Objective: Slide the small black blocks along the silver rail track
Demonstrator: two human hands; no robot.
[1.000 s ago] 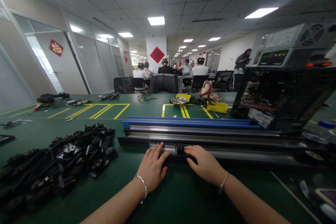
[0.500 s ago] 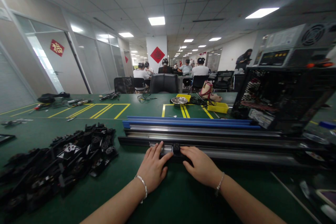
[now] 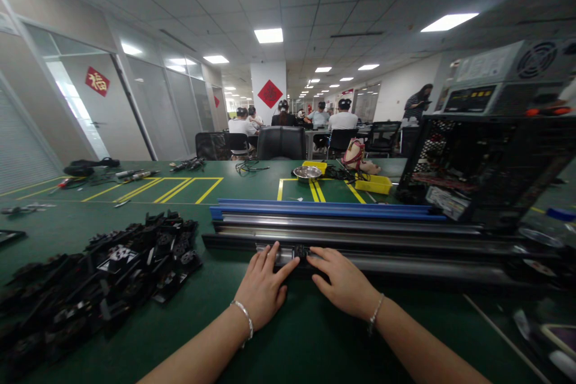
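Observation:
Nearest to me on the table lies a long dark metal rail (image 3: 405, 265). My left hand (image 3: 263, 285) rests at its left part, fingers spread, over a short silver piece (image 3: 284, 257). A small black part (image 3: 300, 251) sits on the rail between my two hands. My right hand (image 3: 345, 283) reaches in from the right with fingers stretched out, their tips at the right side of the black part. The thumb is apart from the fingers. What lies under my left fingertips is partly hidden.
Behind are more rails, including a blue one (image 3: 324, 209). Black plastic parts (image 3: 112, 270) lie heaped at left. A computer case (image 3: 486, 162) stands at right. Farther back are a metal bowl (image 3: 308, 174) and a yellow tray (image 3: 373, 184). People sit beyond the table.
The small black part has shifted slightly left along the rail, and my right fingertips have moved left with it. My left thumb tip has edged right; the rest of that hand is nearly still.

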